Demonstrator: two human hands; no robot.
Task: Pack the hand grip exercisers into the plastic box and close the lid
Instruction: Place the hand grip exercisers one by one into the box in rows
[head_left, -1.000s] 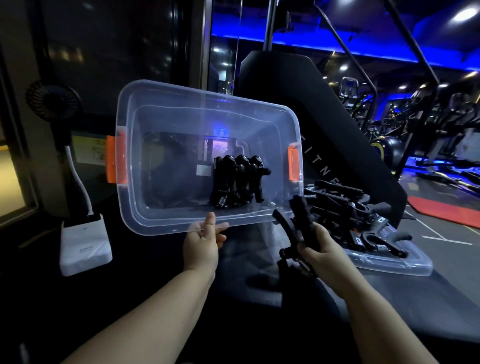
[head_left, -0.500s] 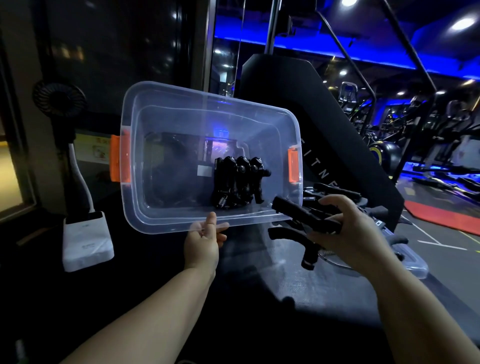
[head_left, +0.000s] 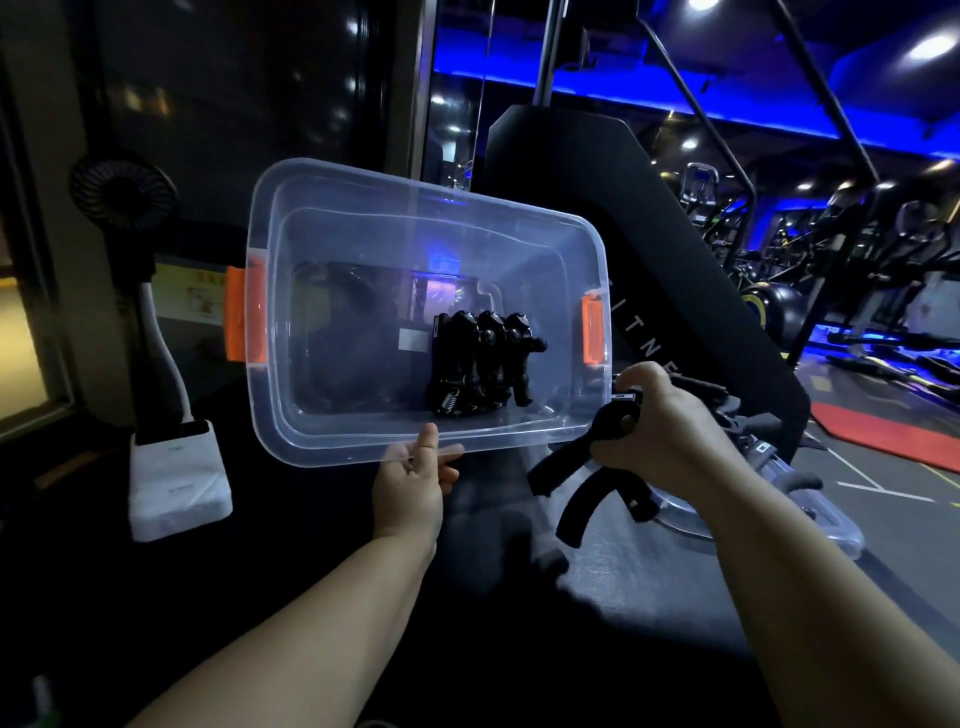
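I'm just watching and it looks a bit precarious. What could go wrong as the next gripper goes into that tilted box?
The left hand props the clear plastic box by its near rim alone, so it might slip or tip. The three packed exercisers stand in a row at the low side; bumping them could topple them. The exerciser in the right hand hangs with its handles splayed, which could catch the rim on the way in.

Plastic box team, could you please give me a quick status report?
Left hand tilting plastic box by near rim. Right hand gripping one exerciser just outside. Three exercisers inside. Nothing blocking the opening.
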